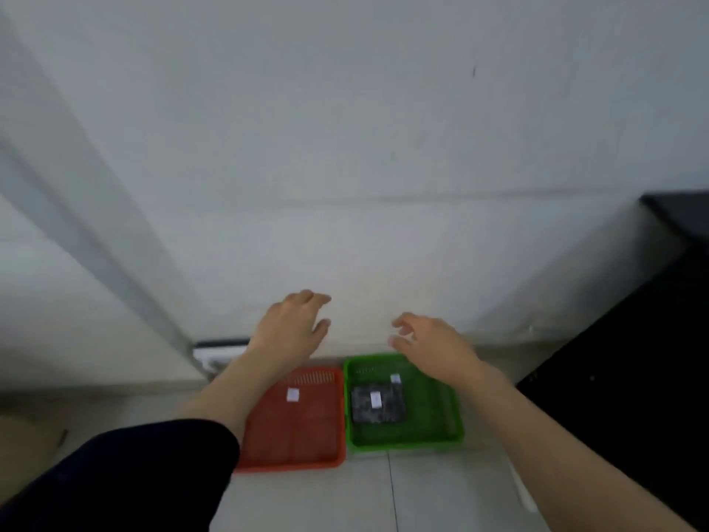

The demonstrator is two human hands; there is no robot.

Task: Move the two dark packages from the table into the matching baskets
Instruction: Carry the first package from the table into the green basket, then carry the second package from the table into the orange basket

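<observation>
Two flat baskets sit side by side on the tiled floor by the wall. The red basket (295,428) on the left holds only a small white label. In the green basket (433,412) on the right lies a dark package (378,404) with a white sticker. My left hand (293,326) hovers above the red basket's far edge, fingers spread, holding nothing. My right hand (426,343) hangs over the green basket's far right corner, fingers loosely apart and empty. No second dark package is in sight.
A black table or cabinet (644,378) fills the right side. A white wall rises behind the baskets, with a grey vertical frame (115,240) at the left and a small white fitting (220,353) at its foot. A tan object (27,447) shows at lower left.
</observation>
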